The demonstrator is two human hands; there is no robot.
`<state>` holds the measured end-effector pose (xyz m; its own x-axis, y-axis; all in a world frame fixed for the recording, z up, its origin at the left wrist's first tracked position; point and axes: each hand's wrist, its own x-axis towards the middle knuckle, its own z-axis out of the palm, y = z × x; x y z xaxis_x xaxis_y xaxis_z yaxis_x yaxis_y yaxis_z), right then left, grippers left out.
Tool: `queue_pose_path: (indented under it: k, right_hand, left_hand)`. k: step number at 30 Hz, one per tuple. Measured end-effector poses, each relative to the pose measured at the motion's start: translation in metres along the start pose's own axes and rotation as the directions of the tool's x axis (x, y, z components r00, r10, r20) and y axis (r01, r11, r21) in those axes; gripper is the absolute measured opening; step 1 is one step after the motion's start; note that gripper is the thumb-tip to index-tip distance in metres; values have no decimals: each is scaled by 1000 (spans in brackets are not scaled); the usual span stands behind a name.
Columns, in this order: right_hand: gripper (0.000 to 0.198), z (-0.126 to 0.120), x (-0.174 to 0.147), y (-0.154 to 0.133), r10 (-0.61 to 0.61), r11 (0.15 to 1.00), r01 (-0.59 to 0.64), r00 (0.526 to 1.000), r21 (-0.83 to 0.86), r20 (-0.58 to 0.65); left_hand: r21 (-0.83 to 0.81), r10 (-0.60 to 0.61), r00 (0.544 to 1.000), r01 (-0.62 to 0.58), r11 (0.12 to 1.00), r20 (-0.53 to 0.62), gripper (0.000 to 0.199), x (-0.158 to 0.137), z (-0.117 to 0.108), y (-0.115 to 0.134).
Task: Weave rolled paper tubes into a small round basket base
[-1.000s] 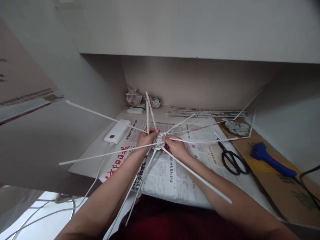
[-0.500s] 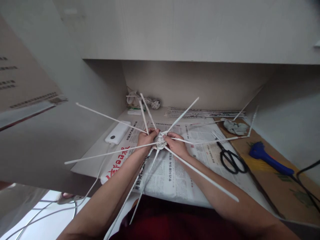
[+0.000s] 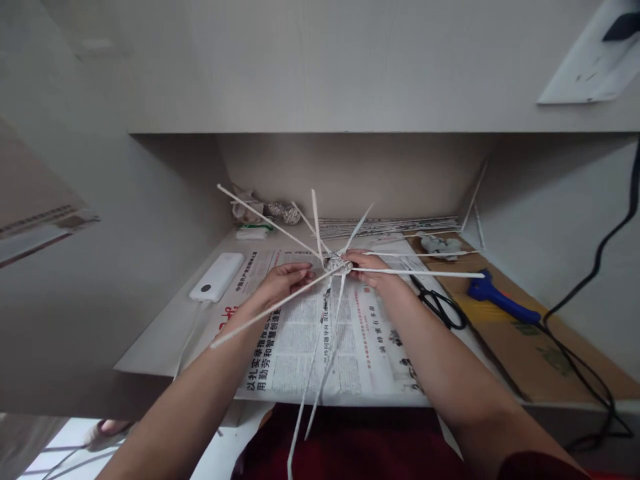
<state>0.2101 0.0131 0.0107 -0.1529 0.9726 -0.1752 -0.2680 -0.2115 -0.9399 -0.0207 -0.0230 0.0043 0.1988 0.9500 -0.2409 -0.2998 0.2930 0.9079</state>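
A small round woven paper base [image 3: 340,265] is held above the newspaper, with several thin rolled-paper sticks [image 3: 273,220] fanning out from it on all sides. My right hand [image 3: 371,267] grips its right edge, thumb and fingers closed on the weave. One long stick passes over that hand to the right; two others hang down towards my lap. My left hand [image 3: 286,283] is just left of the base and apart from it, fingers loosely stretched with nothing visible in them. One stick slants down across the left forearm.
Newspaper [image 3: 295,367] covers the tabletop. Black scissors [image 3: 443,307] and a blue glue gun [image 3: 505,300] lie to the right, the latter on cardboard [image 3: 530,360]. A white power bank [image 3: 217,277] is at left. Rolled-paper sticks [image 3: 385,227] lie behind, under an overhanging panel [image 3: 345,73].
My left hand has let go of the base and moved left. My right hand keeps hold; the base and its sticks have turned and tilted. The view has shifted to the right.
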Motion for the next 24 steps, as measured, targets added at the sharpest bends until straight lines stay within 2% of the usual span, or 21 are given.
queue_pose_path:
  k: [2,5,8,13,18,24]
  right_hand:
    - [12,0,-2,0,13,999,-11,1000,-49,26]
    - [19,5,-4,3,18,992,-15,1000,-124,25]
    - [19,11,-5,8,-4,980,15,998,-196,58]
    - [16,16,-4,15,-15,963,44,994,-265,109]
    - [14,17,-6,17,-33,949,62,995,-309,99]
    - [25,23,-13,18,0,970,26,995,-240,105]
  left_hand:
    - [10,-27,999,27,1000,36,19,8,7,-1]
    - [42,-68,998,67,997,20,15,19,14,0]
    - [51,-80,996,78,996,31,19,26,15,1]
    - [150,-116,983,94,984,141,30,35,12,4]
    - [134,-45,991,28,991,124,49,42,16,-1]
    - [97,90,995,-92,991,33,57,36,14,-4]
